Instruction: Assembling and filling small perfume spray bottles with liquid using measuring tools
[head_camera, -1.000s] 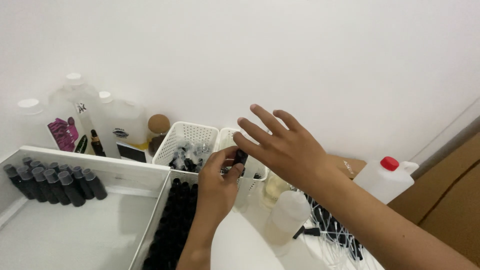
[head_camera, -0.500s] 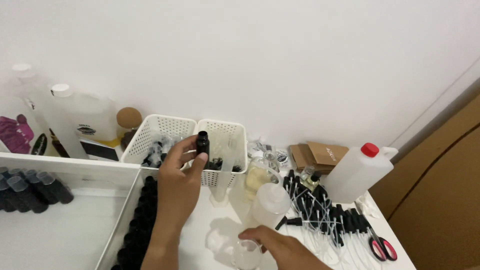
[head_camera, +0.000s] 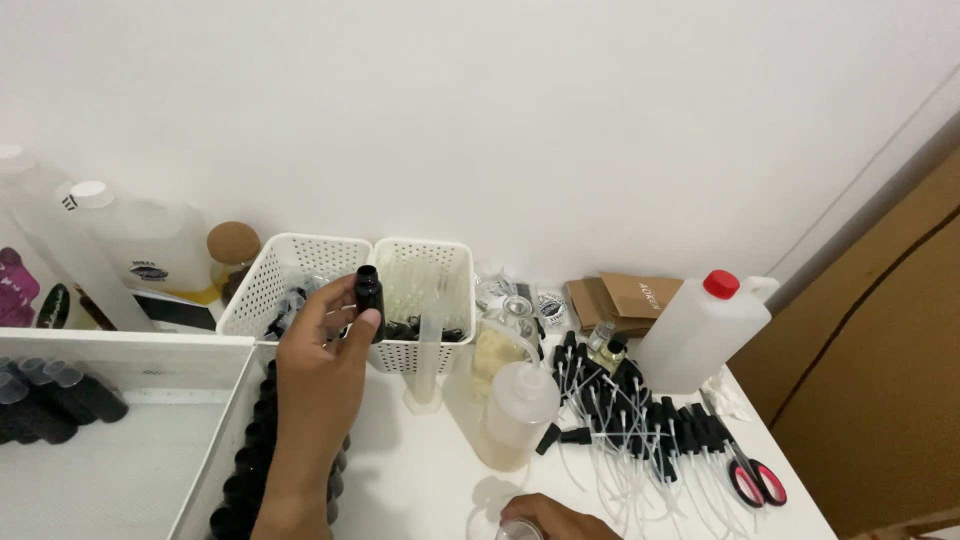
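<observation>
White wall behind, white worktop (head_camera: 420, 470) below, crowded with supplies.

From the head camera: the left hand (head_camera: 325, 355) is raised over the worktop, its fingers (head_camera: 362, 330) closed round a small black bottle (head_camera: 369, 292), held upright in front of two white perforated baskets. The left basket (head_camera: 262, 285) holds small dark bottles; the right basket (head_camera: 425, 270) holds clear parts with a few dark pieces at the bottom. Below the wrist a row of black bottles (head_camera: 240, 490) lines the edge of a white tray (head_camera: 150, 345).

The right hand (head_camera: 550, 518) shows only at the bottom edge, resting over a small clear container (head_camera: 518, 531); whether its fingers are clamped on it I cannot tell. Just above it stands a soft squeeze bottle (head_camera: 515, 415) with pale liquid, beside a clear measuring cylinder (head_camera: 428, 365). Further right lies a heap of black spray pumps (head_camera: 640, 415), then red-handled scissors (head_camera: 755, 482) and a white jug with a red cap (head_camera: 700, 335). Large clear jugs (head_camera: 140, 245) stand at the far left by the wall.
</observation>
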